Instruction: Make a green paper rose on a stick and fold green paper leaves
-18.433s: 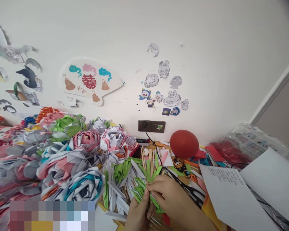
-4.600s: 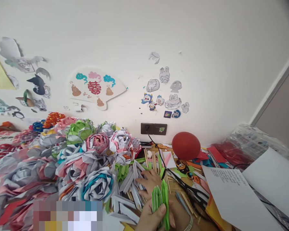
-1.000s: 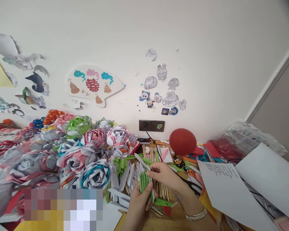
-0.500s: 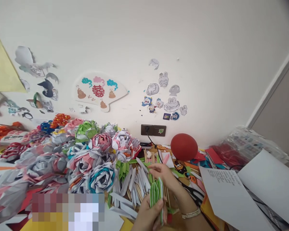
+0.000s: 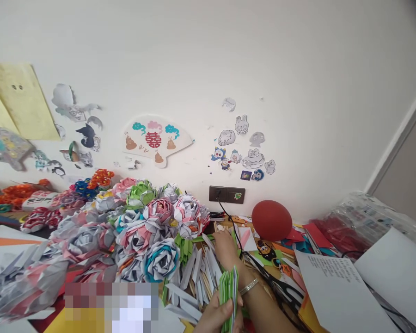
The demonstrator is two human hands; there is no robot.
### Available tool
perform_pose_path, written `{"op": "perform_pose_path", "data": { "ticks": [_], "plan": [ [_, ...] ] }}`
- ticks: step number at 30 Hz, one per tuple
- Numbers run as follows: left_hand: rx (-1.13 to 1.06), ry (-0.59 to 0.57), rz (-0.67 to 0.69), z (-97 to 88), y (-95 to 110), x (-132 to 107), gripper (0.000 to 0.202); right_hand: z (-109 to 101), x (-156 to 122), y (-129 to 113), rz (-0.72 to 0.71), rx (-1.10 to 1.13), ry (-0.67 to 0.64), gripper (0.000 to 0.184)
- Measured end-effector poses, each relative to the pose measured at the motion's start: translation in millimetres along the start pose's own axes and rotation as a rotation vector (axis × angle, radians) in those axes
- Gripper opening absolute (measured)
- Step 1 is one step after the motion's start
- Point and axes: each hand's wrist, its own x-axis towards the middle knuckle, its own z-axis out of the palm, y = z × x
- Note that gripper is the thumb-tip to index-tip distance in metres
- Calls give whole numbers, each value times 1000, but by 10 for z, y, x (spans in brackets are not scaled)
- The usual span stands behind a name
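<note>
A bundle of folded green and white paper strips (image 5: 229, 291) stands upright in my left hand (image 5: 217, 315), whose thumb presses across its front. Beyond it my right hand (image 5: 225, 245), with a bracelet on the wrist, reaches over the pile. Its fingers bend down and away from me, so their tips and anything between them are hidden. Nearest to them are a green folded strip (image 5: 198, 239) and the heap of white folded strips (image 5: 196, 268). Just left lie more green folded strips (image 5: 184, 249) and the folded-paper flowers (image 5: 162, 260).
A red balloon (image 5: 272, 220) rests near the wall, with a black cable (image 5: 233, 219) running down from the socket (image 5: 226, 194). Black-handled scissors (image 5: 287, 289) and a printed sheet (image 5: 327, 282) lie to the right. Orange flowers (image 5: 102, 177) stand at the back left.
My right hand has moved from beside the green bundle out to the pile, and its fingers have bent down. My left hand keeps the bundle. The view has shifted slightly left and up.
</note>
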Motion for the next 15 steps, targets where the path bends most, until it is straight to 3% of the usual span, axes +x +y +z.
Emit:
{"op": "perform_pose_path", "data": {
  "ticks": [3, 6, 10, 13, 15],
  "plan": [
    [-9, 52, -31, 13, -4, -9, 39, -1, 1, 41, 27, 21, -5, 26],
    [-22, 190, -50, 85, 55, -34, 37, -48, 10, 76, 44, 89, 15, 23],
    [0, 527, 0, 133, 166, 11, 41, -226, -56, 164, 65, 265, 123, 17],
    [55, 771, 76, 109, 230, 79, 51, -390, -242, 255, 78, 449, 202, 32],
    [85, 852, 106, 102, 254, 107, 54, -461, -414, 305, 87, 562, 207, 42]
  ]
}}
